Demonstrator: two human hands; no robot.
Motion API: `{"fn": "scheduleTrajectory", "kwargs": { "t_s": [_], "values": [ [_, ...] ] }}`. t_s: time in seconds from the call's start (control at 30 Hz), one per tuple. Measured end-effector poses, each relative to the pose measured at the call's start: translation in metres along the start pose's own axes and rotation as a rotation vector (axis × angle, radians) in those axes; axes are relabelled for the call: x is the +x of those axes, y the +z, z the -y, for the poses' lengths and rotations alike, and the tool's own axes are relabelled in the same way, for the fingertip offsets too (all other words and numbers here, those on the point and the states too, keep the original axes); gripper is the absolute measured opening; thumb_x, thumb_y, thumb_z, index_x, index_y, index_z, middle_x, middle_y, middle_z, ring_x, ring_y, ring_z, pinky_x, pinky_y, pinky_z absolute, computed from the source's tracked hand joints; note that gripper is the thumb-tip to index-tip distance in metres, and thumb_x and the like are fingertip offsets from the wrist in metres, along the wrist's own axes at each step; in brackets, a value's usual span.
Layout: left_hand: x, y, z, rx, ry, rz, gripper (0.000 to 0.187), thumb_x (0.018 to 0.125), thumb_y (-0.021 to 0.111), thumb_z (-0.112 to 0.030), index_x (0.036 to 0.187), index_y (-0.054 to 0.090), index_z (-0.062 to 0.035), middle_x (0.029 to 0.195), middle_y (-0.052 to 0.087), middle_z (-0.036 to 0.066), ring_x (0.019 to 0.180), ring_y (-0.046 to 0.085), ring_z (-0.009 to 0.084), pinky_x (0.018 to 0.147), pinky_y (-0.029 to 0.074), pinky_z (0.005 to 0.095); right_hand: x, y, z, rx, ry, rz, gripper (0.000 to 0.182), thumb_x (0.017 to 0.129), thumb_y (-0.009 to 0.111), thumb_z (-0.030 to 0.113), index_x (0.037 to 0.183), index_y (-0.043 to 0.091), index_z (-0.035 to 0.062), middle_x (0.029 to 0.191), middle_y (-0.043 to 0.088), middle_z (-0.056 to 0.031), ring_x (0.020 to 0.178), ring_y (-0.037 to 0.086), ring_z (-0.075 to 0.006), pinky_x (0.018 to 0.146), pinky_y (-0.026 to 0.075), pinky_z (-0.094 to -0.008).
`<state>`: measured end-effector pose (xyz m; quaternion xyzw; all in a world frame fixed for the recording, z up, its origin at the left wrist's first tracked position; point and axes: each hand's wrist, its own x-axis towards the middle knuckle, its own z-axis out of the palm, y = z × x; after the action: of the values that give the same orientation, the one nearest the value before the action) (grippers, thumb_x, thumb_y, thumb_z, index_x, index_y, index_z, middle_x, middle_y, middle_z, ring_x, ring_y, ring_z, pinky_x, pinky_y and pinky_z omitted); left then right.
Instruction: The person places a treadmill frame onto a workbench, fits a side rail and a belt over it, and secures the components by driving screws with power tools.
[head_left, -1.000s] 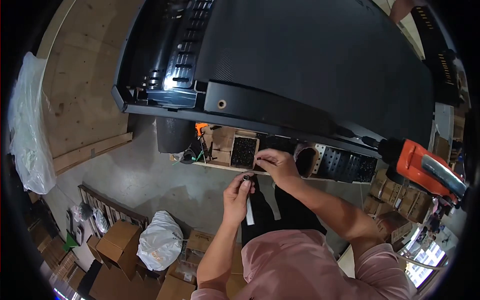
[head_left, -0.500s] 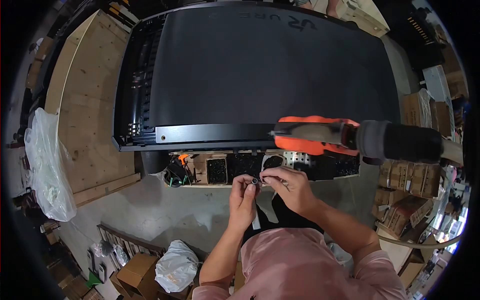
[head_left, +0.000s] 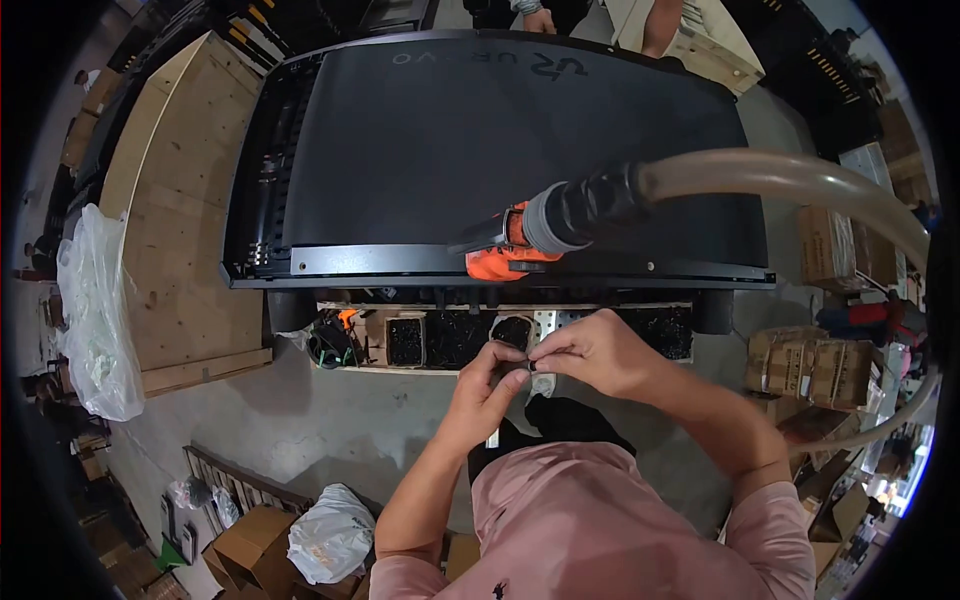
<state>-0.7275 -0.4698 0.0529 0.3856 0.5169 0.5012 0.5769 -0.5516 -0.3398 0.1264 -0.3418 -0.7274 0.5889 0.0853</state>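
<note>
My left hand (head_left: 478, 395) is closed, with thumb and fingers pinching a small dark round piece (head_left: 531, 366) in front of my body. A pale metal bar (head_left: 493, 438) pokes out below this hand; my fingers hide whether it joins the round piece. My right hand (head_left: 590, 352) meets the left, its fingertips pressed together against the same piece. Anything between those right fingertips is too small to make out. Just beyond my hands, an orange and black tool (head_left: 510, 260) on a thick hose (head_left: 760, 175) hangs over the edge of a large black-decked machine (head_left: 520, 150).
Under the machine's near edge runs a wooden tray (head_left: 440, 372) with compartments of small black parts and an orange-handled tool (head_left: 347, 318). A wooden crate (head_left: 185, 200) stands at left. Cardboard boxes (head_left: 810, 365) are stacked at right. Another person's hand (head_left: 540, 21) shows beyond the machine.
The hanging orange tool has swung left and turned, showing more hose. My view has shifted slightly. My hands stay together, the right fingertips now closer over the round piece.
</note>
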Motion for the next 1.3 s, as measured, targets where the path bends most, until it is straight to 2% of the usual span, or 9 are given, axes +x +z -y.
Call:
{"fn": "scheduleTrajectory", "kwargs": {
  "t_s": [0.07, 0.37, 0.47, 0.63, 0.7, 0.87, 0.97, 1.13, 1.3],
  "values": [
    [0.001, 0.001, -0.009, 0.013, -0.039, 0.056, 0.015, 0.097, 0.06, -0.007, 0.109, 0.053, -0.0008, 0.105, 0.057, 0.004, 0.093, 0.054, 0.0106, 0.083, 0.045, 0.0253, 0.005, -0.013, 0.013, -0.12, -0.048, 0.135, 0.018, 0.085, 0.07, 0.015, 0.095, 0.073, 0.0007, 0.077, 0.07, -0.0162, 0.067, 0.067, -0.0266, 0.065, 0.051, -0.0338],
    [0.0, 0.01, -0.017, -0.029, 0.027, 0.093, 0.019, 0.094, 0.065, -0.011, 0.108, 0.058, 0.0001, 0.097, 0.063, 0.005, 0.085, 0.057, 0.0112, 0.077, 0.048, 0.0278, 0.05, -0.042, 0.056, -0.505, -0.019, 0.701, 0.021, 0.084, 0.071, 0.02, 0.093, 0.073, 0.0013, 0.08, 0.072, -0.0131, 0.072, 0.068, -0.026, 0.067, 0.052, -0.0329],
    [0.001, 0.014, -0.021, -0.129, -0.011, 0.128, 0.019, 0.095, 0.064, -0.011, 0.108, 0.057, 0.0003, 0.098, 0.063, 0.004, 0.086, 0.056, 0.0096, 0.076, 0.047, 0.0261, 0.061, -0.045, 0.049, -0.344, 0.092, 0.748, 0.022, 0.078, 0.072, 0.017, 0.09, 0.072, -0.0008, 0.073, 0.068, -0.0157, 0.067, 0.065, -0.0282, 0.063, 0.05, -0.036],
    [0.001, 0.016, -0.021, -0.429, -0.132, -0.04, 0.015, 0.097, 0.062, -0.011, 0.108, 0.056, -0.0018, 0.096, 0.061, 0.002, 0.085, 0.054, 0.0063, 0.075, 0.044, 0.022, 0.05, -0.036, 0.053, -0.361, -0.019, 0.556, 0.017, 0.08, 0.07, 0.015, 0.085, 0.069, -0.0011, 0.072, 0.066, -0.015, 0.067, 0.064, -0.028, 0.063, 0.049, -0.0387],
    [-0.001, 0.014, -0.025, -0.484, -0.133, -0.061, 0.015, 0.097, 0.062, -0.012, 0.108, 0.056, -0.0026, 0.095, 0.061, 0.002, 0.084, 0.055, 0.0073, 0.074, 0.044, 0.0225, 0.044, -0.032, 0.046, -0.289, -0.25, 0.401, 0.015, 0.083, 0.068, 0.015, 0.084, 0.068, 0.0001, 0.072, 0.065, -0.015, 0.069, 0.064, -0.0286, 0.066, 0.049, -0.0399],
    [-0.002, 0.016, -0.027, -0.704, -0.138, -0.114, 0.014, 0.098, 0.062, -0.013, 0.107, 0.056, -0.0035, 0.092, 0.061, 0.003, 0.081, 0.057, 0.0105, 0.071, 0.045, 0.0242, 0.019, -0.012, 0.036, -0.654, -0.63, 0.113, 0.034, 0.079, 0.07, 0.008, 0.113, 0.069, 0.0049, 0.096, 0.07, -0.006, 0.082, 0.068, -0.024, 0.071, 0.057, -0.0343],
    [-0.001, 0.021, -0.03, -0.836, -0.18, -0.092, 0.019, 0.097, 0.063, -0.018, 0.105, 0.054, -0.0034, 0.092, 0.062, 0.007, 0.08, 0.059, 0.0147, 0.072, 0.047, 0.0284, 0.019, -0.007, 0.016, -0.604, -0.707, 0.031, 0.036, 0.08, 0.071, 0.008, 0.115, 0.068, 0.0038, 0.1, 0.07, -0.0082, 0.088, 0.069, -0.0239, 0.073, 0.058, -0.0333],
    [0.005, 0.047, -0.019, -0.44, 0.028, -0.487, 0.019, 0.099, 0.061, -0.021, 0.106, 0.054, -0.0034, 0.092, 0.062, 0.003, 0.082, 0.056, 0.0108, 0.075, 0.046, 0.0258, 0.006, 0.017, 0.012, -0.612, -0.546, -0.113, 0.035, 0.08, 0.072, 0.008, 0.115, 0.068, 0.0027, 0.104, 0.071, -0.011, 0.091, 0.07, -0.0256, 0.077, 0.058, -0.0351],
    [0.007, 0.04, -0.006, -0.383, 0.065, -0.501, 0.024, 0.1, 0.061, -0.022, 0.113, 0.058, -0.0029, 0.099, 0.064, 0.003, 0.085, 0.055, 0.009, 0.078, 0.045, 0.0249, 0.007, 0.006, 0.017, -0.526, -0.44, -0.116, 0.036, 0.08, 0.073, 0.013, 0.114, 0.068, 0.0026, 0.103, 0.071, -0.0114, 0.091, 0.069, -0.0265, 0.08, 0.056, -0.0341]
  ]
}}
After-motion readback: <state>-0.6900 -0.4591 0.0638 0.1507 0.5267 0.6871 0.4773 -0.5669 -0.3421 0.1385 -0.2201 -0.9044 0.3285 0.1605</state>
